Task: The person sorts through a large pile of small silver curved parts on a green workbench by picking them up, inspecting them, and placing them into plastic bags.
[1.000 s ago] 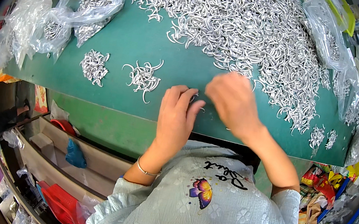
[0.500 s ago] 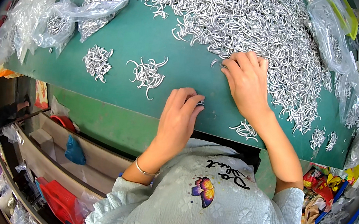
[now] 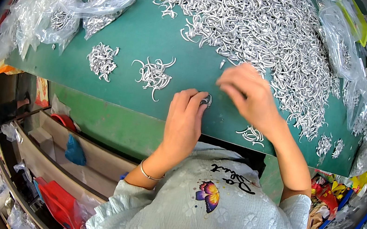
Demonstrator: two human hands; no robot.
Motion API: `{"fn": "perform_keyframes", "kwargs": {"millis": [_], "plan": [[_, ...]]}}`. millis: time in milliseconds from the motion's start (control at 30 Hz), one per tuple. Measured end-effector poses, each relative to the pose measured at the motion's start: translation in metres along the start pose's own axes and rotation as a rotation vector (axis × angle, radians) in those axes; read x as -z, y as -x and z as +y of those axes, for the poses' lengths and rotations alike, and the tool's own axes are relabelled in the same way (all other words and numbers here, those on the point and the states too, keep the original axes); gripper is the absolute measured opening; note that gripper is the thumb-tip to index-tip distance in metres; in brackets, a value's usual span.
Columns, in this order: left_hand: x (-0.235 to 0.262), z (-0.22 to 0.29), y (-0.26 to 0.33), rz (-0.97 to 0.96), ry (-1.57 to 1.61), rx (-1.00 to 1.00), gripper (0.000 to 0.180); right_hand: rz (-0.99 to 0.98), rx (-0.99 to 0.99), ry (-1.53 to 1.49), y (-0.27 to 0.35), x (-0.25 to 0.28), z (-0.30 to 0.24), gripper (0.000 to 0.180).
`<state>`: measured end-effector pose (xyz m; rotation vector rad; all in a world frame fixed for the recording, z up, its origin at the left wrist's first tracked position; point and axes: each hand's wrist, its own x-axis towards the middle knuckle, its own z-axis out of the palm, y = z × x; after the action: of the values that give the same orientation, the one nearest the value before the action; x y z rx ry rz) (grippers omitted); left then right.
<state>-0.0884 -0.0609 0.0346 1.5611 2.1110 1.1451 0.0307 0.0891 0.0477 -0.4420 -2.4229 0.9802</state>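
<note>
Head view (only one): landmark = big pile (image 3: 269, 37) of curved silver pcs on the green table (image 3: 190, 68). Key relation: pile lies just beyond R hand (image 3: 252, 93), which is at its near edge & clearly closer to it than L hand (image 3: 185, 115). Pile's long spread runs from far left down to near right; pcs inside point every which way, so no single axis.

L hand: on near side of pile, apart from it; thumb & fingers pinched on a curved pc (image 3: 209, 100), mostly hidden, visible bit bowing to the right. Its long axis approx toward pile, hard to be sure. So that pc sits right at L fingertips, btwn L hand & R hand.

R hand: blurred, fingers bent; can't tell if tips meet or grip anything, nor if touching pile.

Rest: loose pc (image 3: 222, 64) just off pile's near edge, beyond R fingertips. Two small heaps, spiky one (image 3: 154, 75) & compact one (image 3: 102, 61), near-left of pile; small cluster (image 3: 252, 134) on pile's near side, by R forearm.
</note>
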Motion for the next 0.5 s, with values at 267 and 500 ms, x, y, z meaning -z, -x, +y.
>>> {"fn": "perform_keyframes", "kwargs": {"millis": [267, 500], "plan": [[-0.004, -0.005, 0.002, -0.089, 0.023, -0.045, 0.039, -0.116, 0.074, 0.45, -0.001, -0.007, 0.0, 0.019], [0.0, 0.006, -0.004, -0.06, 0.102, 0.019, 0.04, 0.145, 0.065, 0.235, -0.003, -0.008, 0.007, 0.013]]}}
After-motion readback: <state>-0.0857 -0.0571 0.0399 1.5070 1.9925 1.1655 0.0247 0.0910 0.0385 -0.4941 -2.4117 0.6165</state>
